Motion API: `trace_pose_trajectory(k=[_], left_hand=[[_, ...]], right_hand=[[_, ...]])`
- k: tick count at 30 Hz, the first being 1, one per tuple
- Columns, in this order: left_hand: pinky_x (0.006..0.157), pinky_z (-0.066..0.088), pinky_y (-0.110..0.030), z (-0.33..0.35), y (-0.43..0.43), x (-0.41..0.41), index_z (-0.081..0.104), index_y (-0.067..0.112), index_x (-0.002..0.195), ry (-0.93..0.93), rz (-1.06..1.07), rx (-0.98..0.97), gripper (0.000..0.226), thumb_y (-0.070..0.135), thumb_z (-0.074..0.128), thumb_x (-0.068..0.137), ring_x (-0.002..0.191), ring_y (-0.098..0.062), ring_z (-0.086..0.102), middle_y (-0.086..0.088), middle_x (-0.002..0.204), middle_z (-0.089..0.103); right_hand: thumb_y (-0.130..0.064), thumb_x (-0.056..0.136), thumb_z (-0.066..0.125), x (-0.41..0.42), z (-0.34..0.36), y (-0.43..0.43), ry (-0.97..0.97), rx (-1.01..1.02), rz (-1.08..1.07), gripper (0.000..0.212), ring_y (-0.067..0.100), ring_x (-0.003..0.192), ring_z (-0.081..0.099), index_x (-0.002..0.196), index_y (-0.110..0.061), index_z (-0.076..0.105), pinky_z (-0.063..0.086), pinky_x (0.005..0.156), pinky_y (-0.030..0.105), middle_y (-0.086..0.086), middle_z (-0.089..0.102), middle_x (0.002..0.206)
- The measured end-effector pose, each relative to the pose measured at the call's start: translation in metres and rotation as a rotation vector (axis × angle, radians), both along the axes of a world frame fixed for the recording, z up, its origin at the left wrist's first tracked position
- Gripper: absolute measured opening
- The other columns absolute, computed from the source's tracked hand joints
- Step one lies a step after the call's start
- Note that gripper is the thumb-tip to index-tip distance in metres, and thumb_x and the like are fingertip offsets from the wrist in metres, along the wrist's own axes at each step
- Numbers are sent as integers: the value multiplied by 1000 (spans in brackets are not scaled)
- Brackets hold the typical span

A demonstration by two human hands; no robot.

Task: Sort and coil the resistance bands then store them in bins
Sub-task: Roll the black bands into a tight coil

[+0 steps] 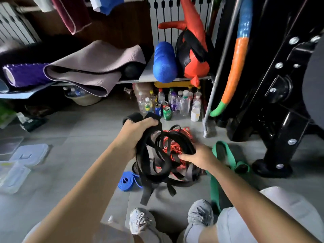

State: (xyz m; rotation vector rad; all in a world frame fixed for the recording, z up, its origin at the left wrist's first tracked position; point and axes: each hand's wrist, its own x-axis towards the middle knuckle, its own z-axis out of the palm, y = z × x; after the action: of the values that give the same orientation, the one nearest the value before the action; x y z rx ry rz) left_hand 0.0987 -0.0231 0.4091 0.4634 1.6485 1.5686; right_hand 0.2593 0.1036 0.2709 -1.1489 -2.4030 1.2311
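Observation:
My left hand [138, 132] grips a bunch of black resistance bands [157, 171], lifted above the floor with loose ends hanging down. My right hand [198, 157] reaches into the same tangle, its fingers curled round black loops. Thin orange-red bands [177, 148] are knotted in among the black ones. A coiled blue band [128, 180] lies on the floor left of the pile. A wide green band [220, 163] trails on the floor under my right forearm.
Clear plastic bins and lids [19, 165] sit on the floor at the left. Bottles and cans [168, 104] stand under a shelf [175, 78] holding mats and a blue foam roller [164, 62]. A black machine frame [273, 106] stands on the right. My shoes [140, 221] are near the bottom.

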Motion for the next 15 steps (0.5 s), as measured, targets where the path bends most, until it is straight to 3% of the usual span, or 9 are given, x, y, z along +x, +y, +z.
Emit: trace_pose_trajectory(k=[4, 6, 7, 8, 11, 13, 15], left_hand=[[40, 36, -19, 10, -2, -6, 60, 10, 50, 143, -117, -70, 30, 14, 65, 80, 35, -14, 43, -7, 46, 49], [40, 36, -17, 13, -4, -7, 61, 13, 48, 123, -157, -53, 32, 12, 65, 80, 35, -13, 43, -6, 46, 50], [40, 35, -17, 17, -4, -5, 61, 15, 48, 94, -183, -32, 32, 11, 65, 79, 34, -12, 42, -5, 47, 50], [41, 34, -18, 20, -4, -4, 61, 17, 49, 58, -210, -1, 29, 11, 63, 78, 35, -11, 40, -4, 48, 49], [43, 31, -21, 33, -9, -6, 56, 18, 49, -86, -241, 124, 24, 17, 56, 73, 34, -8, 34, 0, 48, 42], [43, 34, -19, 43, -16, -14, 52, 20, 50, -176, -224, 261, 27, 20, 50, 77, 34, -5, 31, 6, 48, 37], [46, 36, -19, 52, -23, -21, 49, 20, 53, -214, -196, 367, 29, 21, 43, 82, 35, -4, 29, 9, 49, 36]], right_hand=[[-49, 71, 77, -14, 10, -2, 217, -292, 62, 20, -5, 81, 65, 87, -41, 69, 43, 71, 17, -18, 72, 90], [-69, 57, 74, -22, 12, -1, 225, -333, 58, 54, -1, 90, 65, 102, -39, 65, 46, 79, 20, -15, 70, 105], [-77, 51, 70, -26, 11, -2, 190, -277, 45, 71, 3, 93, 63, 107, -35, 62, 47, 81, 23, -15, 68, 108], [-81, 50, 66, -30, 10, -2, 154, -196, 39, 72, 5, 89, 63, 103, -33, 61, 48, 77, 23, -15, 68, 101], [-77, 73, 53, -27, 0, 5, -19, 46, 10, 55, 11, 55, 52, 66, -22, 52, 33, 49, 26, -10, 54, 59], [-69, 85, 45, -10, -15, 16, -273, 155, -31, 57, 14, 51, 48, 61, -17, 51, 29, 47, 25, -6, 47, 55], [-59, 87, 45, 14, -37, 22, -468, 145, -139, 51, 23, 63, 57, 68, -13, 55, 36, 53, 26, -1, 54, 64]])
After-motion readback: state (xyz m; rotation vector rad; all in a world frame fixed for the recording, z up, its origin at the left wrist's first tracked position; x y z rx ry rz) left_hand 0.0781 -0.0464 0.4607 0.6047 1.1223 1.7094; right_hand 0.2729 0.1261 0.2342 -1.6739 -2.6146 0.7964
